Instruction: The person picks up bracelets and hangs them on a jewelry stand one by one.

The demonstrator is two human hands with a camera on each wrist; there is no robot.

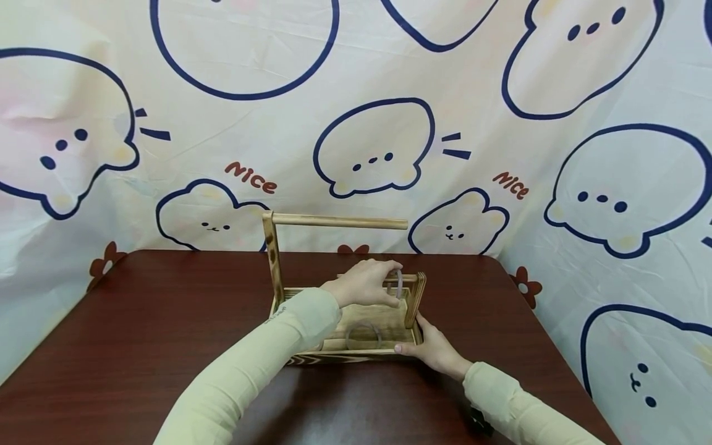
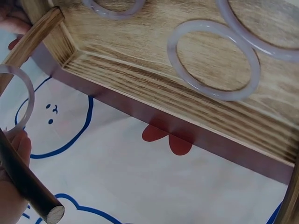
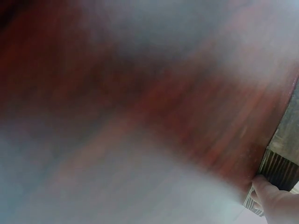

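Head view: left hand (image 1: 360, 284) pinches a glossy ring (image 1: 399, 285); right hand (image 1: 439, 352) grips the grained wooden tray (image 1: 384, 315).

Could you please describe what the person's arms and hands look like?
The left hand and right hand are bare, without gloves. The left sleeve and right sleeve are long, plain pale cream, with soft creases. A black item shows beneath the right sleeve; what it is cannot be told.
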